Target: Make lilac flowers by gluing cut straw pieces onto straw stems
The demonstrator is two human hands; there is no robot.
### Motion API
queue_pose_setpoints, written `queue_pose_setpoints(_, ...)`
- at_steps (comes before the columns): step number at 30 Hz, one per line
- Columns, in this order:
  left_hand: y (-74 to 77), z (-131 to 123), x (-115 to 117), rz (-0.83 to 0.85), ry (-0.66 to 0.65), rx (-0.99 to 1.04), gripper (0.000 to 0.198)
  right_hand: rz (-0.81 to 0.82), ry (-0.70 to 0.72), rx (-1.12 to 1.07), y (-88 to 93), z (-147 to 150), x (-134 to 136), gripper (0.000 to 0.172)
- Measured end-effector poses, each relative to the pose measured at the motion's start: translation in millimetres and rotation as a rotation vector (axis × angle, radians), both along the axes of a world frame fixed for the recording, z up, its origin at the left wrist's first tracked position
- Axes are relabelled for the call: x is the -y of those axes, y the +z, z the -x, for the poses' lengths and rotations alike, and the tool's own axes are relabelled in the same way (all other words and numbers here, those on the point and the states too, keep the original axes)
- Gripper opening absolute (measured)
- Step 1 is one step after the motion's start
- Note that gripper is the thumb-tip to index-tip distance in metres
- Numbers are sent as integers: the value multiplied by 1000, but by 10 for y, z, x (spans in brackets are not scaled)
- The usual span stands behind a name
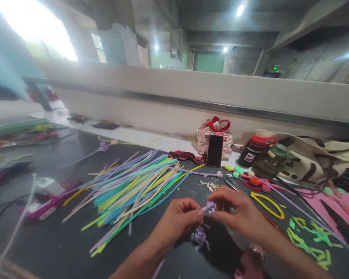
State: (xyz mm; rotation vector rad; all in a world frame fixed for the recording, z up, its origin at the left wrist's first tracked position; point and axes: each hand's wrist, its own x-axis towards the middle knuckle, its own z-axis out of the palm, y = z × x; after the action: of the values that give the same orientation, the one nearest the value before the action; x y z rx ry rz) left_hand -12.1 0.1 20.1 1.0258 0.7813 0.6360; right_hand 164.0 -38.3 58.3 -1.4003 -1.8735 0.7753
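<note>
My left hand point(184, 217) is closed in a pinch on the base of a small purple flower-like piece point(209, 205), made of short strips. From the other side, the fingertips of my right hand point(232, 207) pinch its strips; part of the piece is hidden by the fingers. Just below both hands lies a little pile of short purple strips point(201, 237) on the dark table point(84, 257). Short cream strips point(209, 186) are scattered beyond my fingers. A finished-looking pale purple bud point(219, 174) on a long stem lies farther back.
Left of my hands spreads a bundle of long coloured strips point(139, 186), with a magenta glue gun point(50, 203) beyond it. Yellow-handled scissors point(267, 205) and green cut strips point(311, 238) lie right. Behind stand a phone point(214, 150), a black bottle point(251, 153) and a patterned bag point(202, 135).
</note>
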Motion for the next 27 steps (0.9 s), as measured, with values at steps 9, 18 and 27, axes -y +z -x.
queue_pose_setpoints(9, 26, -18, 6, 5, 36, -32, 29, -66, 10, 17, -5, -27, -8, 21)
queue_pose_setpoints(18, -5, 2, 20, 55, 26, 35, 24, -77, -50, -1, -1, -33, 31, 39)
queue_pose_setpoints(27, -29, 45, 13, 242, -17, 259, 23, 7, -204, 23, -22, -175, 114, 18)
